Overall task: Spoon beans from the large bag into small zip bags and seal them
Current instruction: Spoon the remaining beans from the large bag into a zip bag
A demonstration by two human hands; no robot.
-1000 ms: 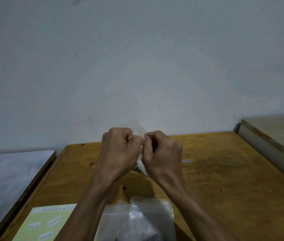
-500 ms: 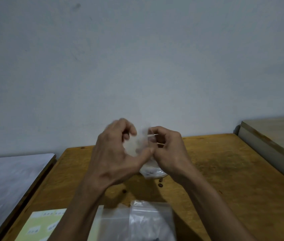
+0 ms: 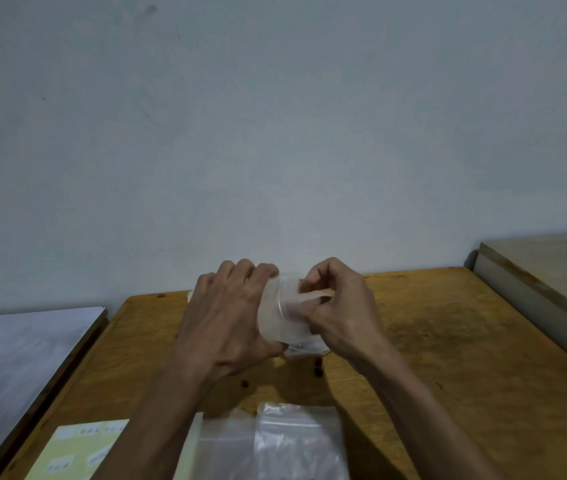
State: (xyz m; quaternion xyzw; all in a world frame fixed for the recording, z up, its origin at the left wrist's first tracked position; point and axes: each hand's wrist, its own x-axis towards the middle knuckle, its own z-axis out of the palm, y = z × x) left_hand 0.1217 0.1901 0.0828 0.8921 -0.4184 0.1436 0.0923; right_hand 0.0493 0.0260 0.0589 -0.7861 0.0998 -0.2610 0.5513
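White board (image 3: 15, 358) at 9 o'clock, off the table's left edge. Yellow label sheet (image 3: 77, 452) at 7 o'clock on the wooden table (image 3: 448, 341). Left hand (image 3: 226, 323) just left of centre, fingers curled round the small zip bag (image 3: 280, 313), gripping its left side. Bag is held above the table, centre frame; contents blurred. Right hand (image 3: 341, 306) pinches the bag's right side at its top. Two dark beans (image 3: 317, 370) lie loose under the hands. Large clear bag (image 3: 296, 441) at 6 o'clock. Pale board (image 3: 545, 278) at 3 o'clock.
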